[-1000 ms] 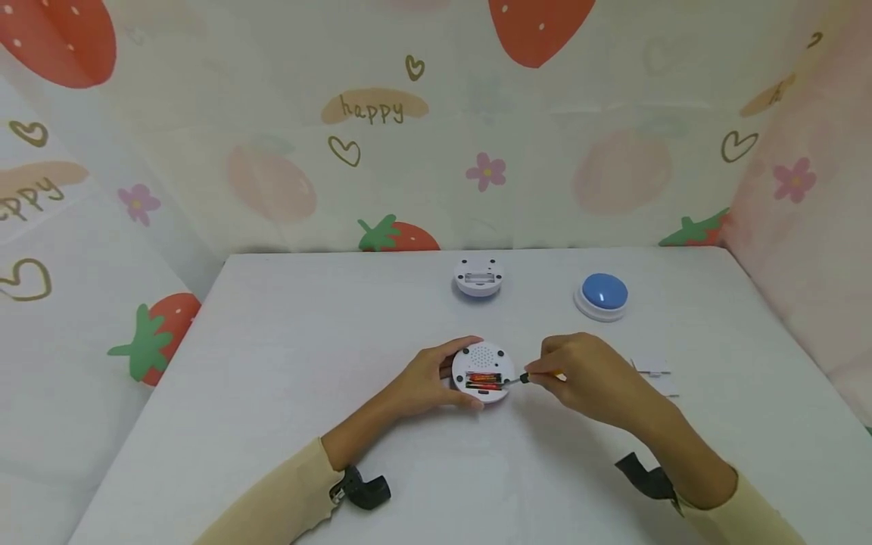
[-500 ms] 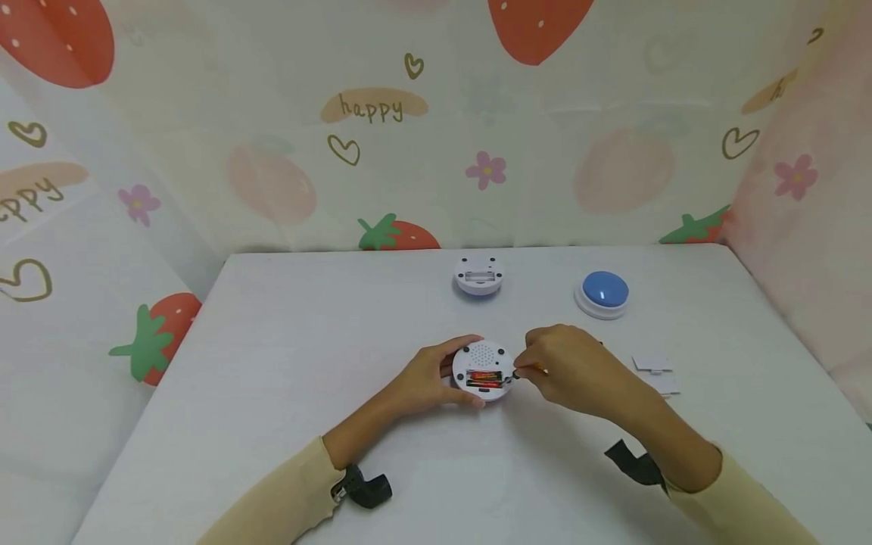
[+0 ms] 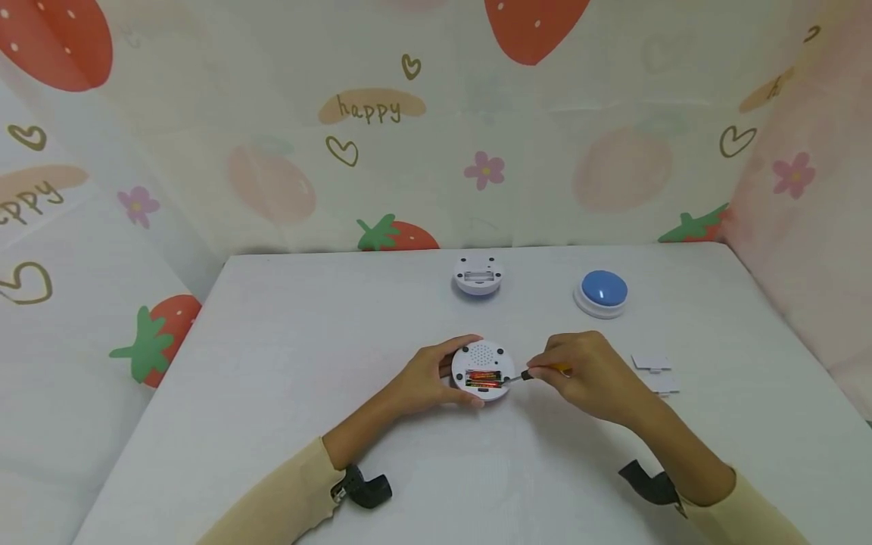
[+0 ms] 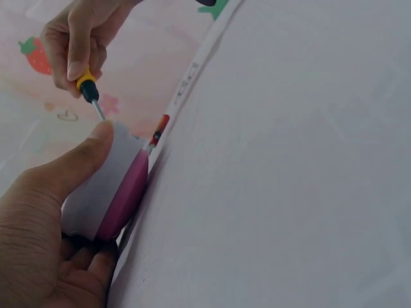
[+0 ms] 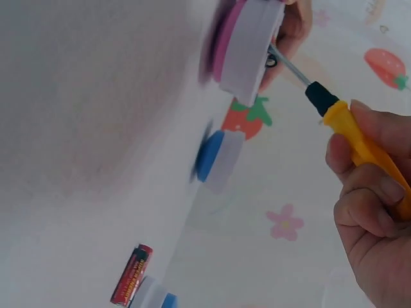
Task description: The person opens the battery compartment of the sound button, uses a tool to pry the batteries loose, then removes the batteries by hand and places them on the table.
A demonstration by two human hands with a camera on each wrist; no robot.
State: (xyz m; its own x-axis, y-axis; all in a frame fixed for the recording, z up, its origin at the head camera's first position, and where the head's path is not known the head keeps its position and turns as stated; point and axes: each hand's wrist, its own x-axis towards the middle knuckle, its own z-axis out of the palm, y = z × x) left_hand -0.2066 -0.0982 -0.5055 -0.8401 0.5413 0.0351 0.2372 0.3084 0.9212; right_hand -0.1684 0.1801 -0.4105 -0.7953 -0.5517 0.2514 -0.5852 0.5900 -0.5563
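Note:
An upside-down round push button (image 3: 482, 354), with a white base and a pink dome (image 4: 125, 199), is gripped at its left side by my left hand (image 3: 431, 382). Its battery compartment faces up and holds two red batteries (image 3: 484, 379). My right hand (image 5: 382, 186) holds a screwdriver (image 5: 356, 138) by its yellow handle, the black collar towards the button. The thin metal shaft (image 5: 292, 65) slants down to the right end of the compartment, where a small metal spring (image 5: 271, 61) shows beside the tip.
Behind the hands lies another upturned button (image 3: 478, 277) with a bare battery compartment. A blue-domed button (image 3: 603, 294) stands upright at the back right. Two white battery covers (image 3: 652, 363) lie beyond my right hand. A loose battery (image 5: 131, 276) lies on the table.
My right hand moved in towards the button, then drew back right, so more of the screwdriver shows now. My left hand and the button have stayed in place.

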